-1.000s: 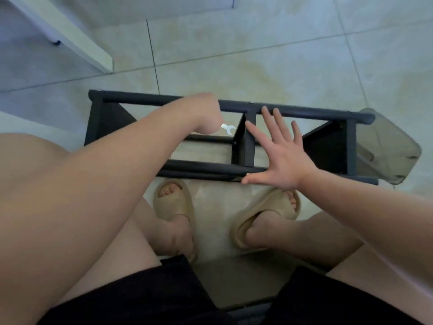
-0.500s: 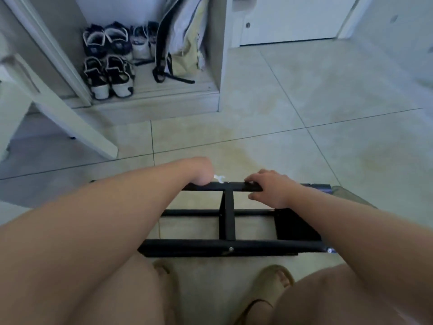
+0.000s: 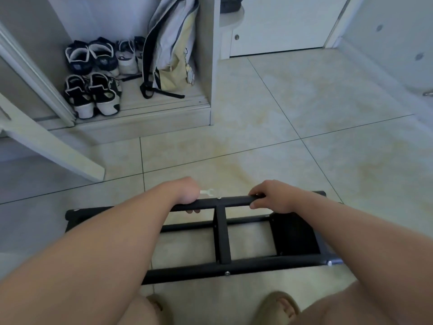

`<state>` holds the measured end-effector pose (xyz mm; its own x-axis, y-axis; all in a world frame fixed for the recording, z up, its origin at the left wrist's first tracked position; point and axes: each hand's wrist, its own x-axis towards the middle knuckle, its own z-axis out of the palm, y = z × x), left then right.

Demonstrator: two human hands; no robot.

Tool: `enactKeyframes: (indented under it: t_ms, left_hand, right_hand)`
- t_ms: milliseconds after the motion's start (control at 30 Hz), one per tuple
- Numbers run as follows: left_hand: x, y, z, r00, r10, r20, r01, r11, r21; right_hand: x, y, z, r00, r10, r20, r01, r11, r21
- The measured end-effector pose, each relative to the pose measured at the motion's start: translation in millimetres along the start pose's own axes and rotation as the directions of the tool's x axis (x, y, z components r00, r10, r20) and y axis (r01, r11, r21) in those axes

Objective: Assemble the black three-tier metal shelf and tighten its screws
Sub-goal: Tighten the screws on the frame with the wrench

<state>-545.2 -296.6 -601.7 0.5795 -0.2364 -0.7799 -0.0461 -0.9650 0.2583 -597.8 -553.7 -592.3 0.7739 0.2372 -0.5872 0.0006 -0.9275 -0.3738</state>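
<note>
Pale tiled floor [image 3: 304, 148] of a hallway. Beyond both grips is an open cupboard with six shoes [image 3: 103, 95], the hindmost half hidden, and one backpack [image 3: 168, 55]. The black shelf [image 3: 222, 240] lies tipped over on the floor, just ahead of my two slippers [image 3: 277, 303].

My left grip [image 3: 185, 194] is wrapped round its far rail, fingertips showing beneath. One small white wrench [image 3: 207, 192] pokes out of it toward my right grip [image 3: 273, 195], which curls over the same rail. The one crossbar stands between them.

I count three long rails, one solid panel below the right grip, and three screws [image 3: 226, 273] I can be sure of.

It's metal tube, so stiff and, I'd judge, moderately heavy, with smooth paint that may slip. Holding the rail either side of the crossbar should keep it balanced.
</note>
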Motion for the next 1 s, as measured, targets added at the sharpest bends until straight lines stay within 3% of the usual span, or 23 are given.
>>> enactKeyframes:
  t_ms: [100, 200, 333, 600, 1000]
  left_hand:
    - [-10, 1, -8, 0.990, -0.022, -0.138, 0.000, 0.988, -0.154]
    - [-15, 3, -12, 0.934, -0.088, -0.346, -0.026, 0.950, -0.312]
    - [-25, 3, -5, 0.876, -0.099, -0.472, -0.057, 0.950, -0.307]
    - [-22, 1, 43, 0.952, -0.025, -0.305, -0.045, 0.974, -0.220]
    - [22, -14, 122, 0.993, -0.102, -0.062, 0.087, 0.973, -0.214]
  right_hand:
    - [-1, -9, -10, 0.994, -0.039, -0.103, 0.035, 0.999, -0.036]
    - [-6, -16, -12, 0.973, -0.063, -0.221, 0.038, 0.993, -0.115]
    - [-17, -24, -6, 0.946, -0.072, -0.316, 0.034, 0.991, -0.127]
    - [-21, -13, 46, 0.979, 0.049, -0.197, -0.078, 0.987, -0.144]
    - [-8, 14, 135, 0.995, 0.100, 0.015, -0.096, 0.979, -0.180]
